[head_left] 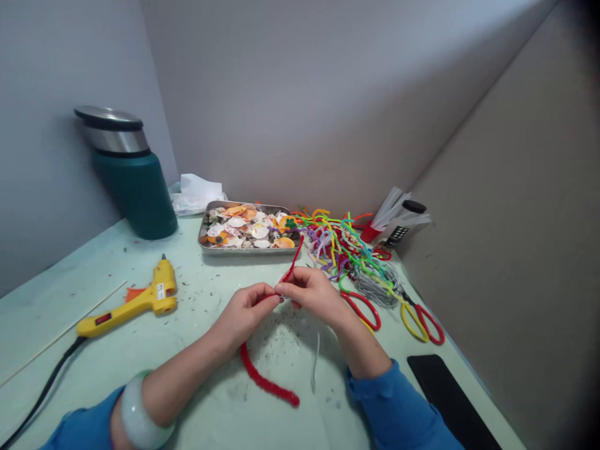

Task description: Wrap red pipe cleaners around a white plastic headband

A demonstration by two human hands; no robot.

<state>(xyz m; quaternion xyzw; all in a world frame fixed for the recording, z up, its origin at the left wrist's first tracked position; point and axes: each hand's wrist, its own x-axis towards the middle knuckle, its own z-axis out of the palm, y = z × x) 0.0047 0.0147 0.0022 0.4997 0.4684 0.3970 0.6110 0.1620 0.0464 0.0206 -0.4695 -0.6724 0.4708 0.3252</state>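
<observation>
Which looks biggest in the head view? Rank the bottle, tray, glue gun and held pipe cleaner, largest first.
By visible area:
1. Bottle
2. Tray; about as wide as the glue gun, but covers more
3. Glue gun
4. Held pipe cleaner; thin, partly hidden

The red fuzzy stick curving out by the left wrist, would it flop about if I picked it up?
Probably only a little: the red fuzzy stick lies in a smooth curve, so it may bend yet keep its shape. It's likely light, being slim and fluffy. Its fuzz suggests it won't be very slippery.
</observation>
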